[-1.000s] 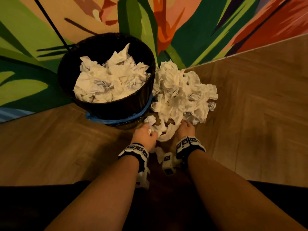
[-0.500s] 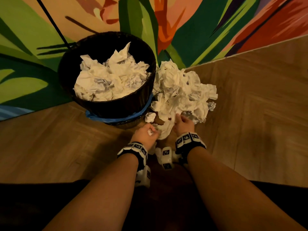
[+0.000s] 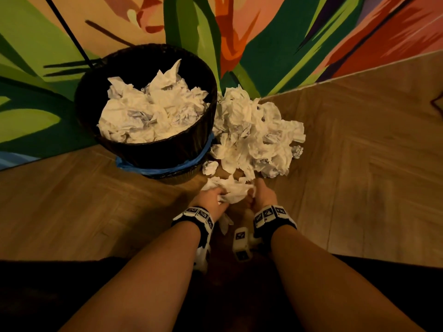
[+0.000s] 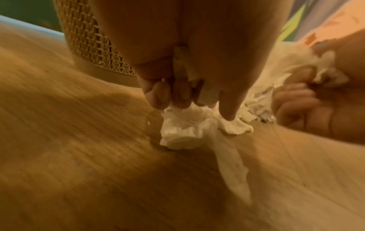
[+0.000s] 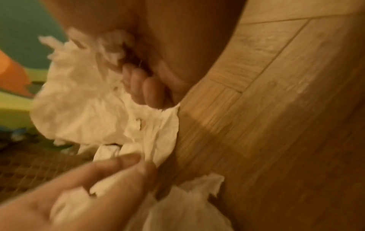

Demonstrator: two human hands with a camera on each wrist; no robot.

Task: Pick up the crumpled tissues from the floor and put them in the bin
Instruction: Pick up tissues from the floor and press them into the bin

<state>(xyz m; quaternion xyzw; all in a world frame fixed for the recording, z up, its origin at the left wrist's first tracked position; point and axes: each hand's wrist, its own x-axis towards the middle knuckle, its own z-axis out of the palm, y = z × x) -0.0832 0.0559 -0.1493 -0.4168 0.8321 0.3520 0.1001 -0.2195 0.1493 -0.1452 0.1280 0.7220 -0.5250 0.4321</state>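
Note:
A dark woven bin (image 3: pixel 201 75) stands by the painted wall, heaped with white crumpled tissues (image 3: pixel 153 109). A pile of crumpled tissues (image 3: pixel 254 133) lies on the wooden floor right of the bin. In front of it my left hand (image 3: pixel 211 197) and right hand (image 3: pixel 262 194) grip one bunch of tissues (image 3: pixel 230 189) between them, just above the floor. In the left wrist view my left hand (image 4: pixel 197 87) has curled fingers on white tissue (image 4: pixel 183 131), with a strip trailing down. The right wrist view shows my right hand (image 5: pixel 150 81) curled round tissue (image 5: pixel 82 109).
One small tissue ball (image 3: pixel 210 167) lies at the bin's foot, another (image 3: pixel 297 151) at the pile's right edge. A blue liner edge (image 3: pixel 165 170) rings the bin's base. The mural wall (image 3: pixel 287 32) closes the back; wooden floor (image 3: pixel 359 164) stretches right and left.
Both hands have closed in on the near tissues and gathered them into one bunch, now lifted slightly off the floor between them. The view has tilted a little.

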